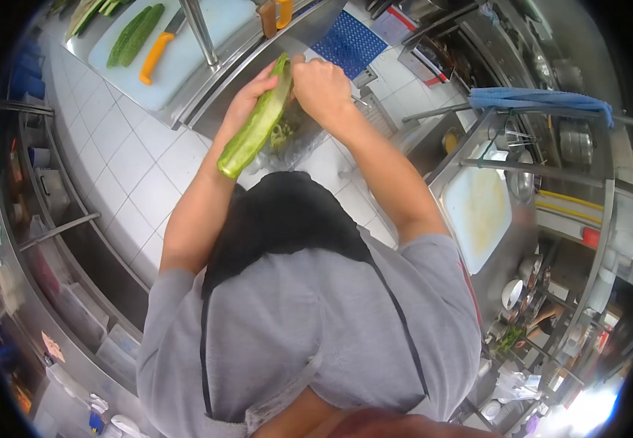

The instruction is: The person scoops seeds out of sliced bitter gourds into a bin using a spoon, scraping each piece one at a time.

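My left hand [247, 98] grips a long green gourd-like vegetable, perhaps a luffa or cucumber [249, 140], tilted with its near end toward my apron. Pale green strips along its side look peeled, with darker skin between them. Close against its far end is my right hand [321, 89], its fingers curled closed. What those fingers hold, if anything, is hidden. Below the vegetable, green peelings [281, 136] lie in what looks like a clear plastic bag [305, 139].
On a white cutting board [178, 55] at upper left lie two dark green vegetables [135, 34] and an orange-handled knife [157, 55]. Another white board [477, 215] rests on the right counter. A blue cloth [542, 100] hangs over a rail. White tiles [123, 139] cover the floor.
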Demonstrator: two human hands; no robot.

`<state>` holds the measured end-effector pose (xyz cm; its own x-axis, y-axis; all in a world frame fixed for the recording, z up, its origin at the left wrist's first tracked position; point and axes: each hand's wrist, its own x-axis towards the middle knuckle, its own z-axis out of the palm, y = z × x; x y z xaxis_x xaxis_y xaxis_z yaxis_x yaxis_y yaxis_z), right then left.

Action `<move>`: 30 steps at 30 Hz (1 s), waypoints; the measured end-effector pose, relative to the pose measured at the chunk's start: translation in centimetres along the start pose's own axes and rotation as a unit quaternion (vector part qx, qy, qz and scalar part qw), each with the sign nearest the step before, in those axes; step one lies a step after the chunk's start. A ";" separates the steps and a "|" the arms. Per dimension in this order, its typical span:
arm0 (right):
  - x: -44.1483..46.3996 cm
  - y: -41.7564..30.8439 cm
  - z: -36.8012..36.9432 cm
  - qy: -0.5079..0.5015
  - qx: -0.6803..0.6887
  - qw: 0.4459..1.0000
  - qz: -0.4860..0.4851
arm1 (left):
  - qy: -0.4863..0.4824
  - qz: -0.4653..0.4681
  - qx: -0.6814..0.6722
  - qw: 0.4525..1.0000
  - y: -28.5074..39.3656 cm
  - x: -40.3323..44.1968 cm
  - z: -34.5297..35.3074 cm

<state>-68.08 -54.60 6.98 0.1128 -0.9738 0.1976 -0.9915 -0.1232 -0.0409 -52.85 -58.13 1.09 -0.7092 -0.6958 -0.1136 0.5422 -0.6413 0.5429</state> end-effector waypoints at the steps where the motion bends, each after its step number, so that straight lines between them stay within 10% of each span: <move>1: -0.1 -0.4 0.0 -0.001 0.000 1.000 0.005 | 0.011 -0.007 -0.009 1.000 0.1 -0.1 0.1; 30: -1.4 0.7 0.8 -0.076 0.080 0.992 0.061 | -0.014 -0.050 -0.076 0.996 -0.9 1.4 -2.0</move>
<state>-68.91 -53.46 5.91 0.0129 -0.9994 0.0312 -0.9769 -0.0193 -0.2127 -53.40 -59.16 -1.23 -0.7749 -0.6173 -0.1360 0.5278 -0.7503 0.3980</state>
